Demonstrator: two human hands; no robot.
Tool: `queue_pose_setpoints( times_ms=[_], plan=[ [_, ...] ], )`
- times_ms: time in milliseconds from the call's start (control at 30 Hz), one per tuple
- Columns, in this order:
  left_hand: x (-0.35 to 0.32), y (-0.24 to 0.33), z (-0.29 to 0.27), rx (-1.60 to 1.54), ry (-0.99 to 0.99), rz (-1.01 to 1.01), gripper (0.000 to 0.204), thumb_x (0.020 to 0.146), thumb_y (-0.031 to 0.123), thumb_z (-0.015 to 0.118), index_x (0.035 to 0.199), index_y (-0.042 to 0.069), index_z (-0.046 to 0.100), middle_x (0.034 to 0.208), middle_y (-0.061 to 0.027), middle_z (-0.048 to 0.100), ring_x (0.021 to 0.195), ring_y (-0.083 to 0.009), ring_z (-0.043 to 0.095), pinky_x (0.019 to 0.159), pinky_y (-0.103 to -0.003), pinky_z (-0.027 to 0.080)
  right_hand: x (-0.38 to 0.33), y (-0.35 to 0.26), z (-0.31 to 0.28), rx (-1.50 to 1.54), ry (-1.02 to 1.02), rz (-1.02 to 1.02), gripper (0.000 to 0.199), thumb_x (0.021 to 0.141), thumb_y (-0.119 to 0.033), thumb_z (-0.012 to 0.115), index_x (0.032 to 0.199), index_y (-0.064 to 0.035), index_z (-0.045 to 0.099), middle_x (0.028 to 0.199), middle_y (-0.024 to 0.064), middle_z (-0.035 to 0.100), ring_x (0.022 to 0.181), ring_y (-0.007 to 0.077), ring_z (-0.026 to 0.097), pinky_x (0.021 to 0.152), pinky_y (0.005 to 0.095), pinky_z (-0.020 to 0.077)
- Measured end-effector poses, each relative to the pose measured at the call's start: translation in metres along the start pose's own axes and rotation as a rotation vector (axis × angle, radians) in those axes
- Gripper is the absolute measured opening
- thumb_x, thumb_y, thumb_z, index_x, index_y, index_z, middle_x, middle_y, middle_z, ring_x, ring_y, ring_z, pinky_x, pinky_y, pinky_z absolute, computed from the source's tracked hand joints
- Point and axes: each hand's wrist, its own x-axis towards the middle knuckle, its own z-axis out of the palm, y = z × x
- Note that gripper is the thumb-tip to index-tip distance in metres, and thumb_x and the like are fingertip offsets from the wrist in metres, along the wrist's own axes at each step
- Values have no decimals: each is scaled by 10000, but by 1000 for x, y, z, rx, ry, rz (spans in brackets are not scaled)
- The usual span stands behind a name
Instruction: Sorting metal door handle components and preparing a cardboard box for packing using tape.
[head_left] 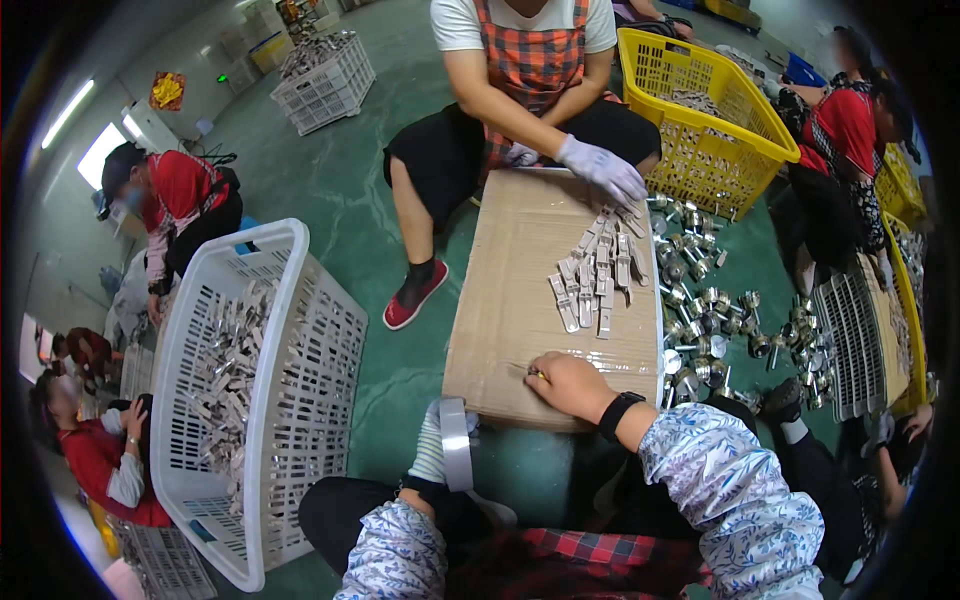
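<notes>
My right hand [573,388], bare and with a black band at the wrist, is closed over the near edge of a cardboard-topped work surface [500,290]. A small thin pointed tool [531,371] with a yellow and dark part sticks out of its fingers; its kind is unclear. My left hand [432,445], in a pale glove, is at the near left corner, closed at the side of a grey band like a roll of tape [457,445]. Its fingers are mostly hidden behind the band. A pile of beige-grey clip-like parts [603,262] lies farther right on the cardboard.
Across from me a co-worker's gloved hand [605,168] touches the pile's far end. A white basket [270,400] of similar parts stands at left, a yellow crate [700,120] at far right. Metal caster-like pieces [705,310] cover the floor at right. Other people sit around.
</notes>
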Motion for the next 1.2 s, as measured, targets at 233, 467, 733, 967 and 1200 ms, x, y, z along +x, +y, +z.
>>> queue_pose_setpoints(
  times_ms=[233,467,733,967,1200],
  plan=[
    [1,-4,3,27,41,72,292,937,390,411,903,119,515,673,-91,552,524,-193,530,434,-300,464,-3,0,-4,-9,-20,21,271,874,-292,546,908,-44,648,915,173,643,866,354,622,758,454,499],
    [-1,-8,1,43,78,90,279,927,390,425,896,127,512,655,-74,542,519,-187,516,421,-299,447,-3,-3,-1,-16,-39,19,274,872,-298,553,910,-42,644,917,171,642,861,358,624,755,455,499],
    [22,-23,-12,-21,-3,37,240,919,378,476,858,152,530,628,-42,521,483,-179,489,425,-310,421,-15,-1,-3,-59,-191,-24,268,843,-274,563,860,-29,672,884,191,657,851,372,628,753,470,498],
    [1,-16,11,183,72,219,222,911,411,539,861,198,498,658,73,426,585,-72,428,515,-243,359,-27,-4,-8,-184,-292,-108,257,813,-273,595,764,-39,687,747,189,656,738,378,643,683,464,513],
    [9,-18,-10,162,4,216,198,968,317,469,1063,145,490,670,40,487,551,-92,459,470,-247,393,-34,4,2,-204,-281,-134,225,803,-242,620,760,-35,697,771,159,669,764,360,651,689,443,520]
  ],
)
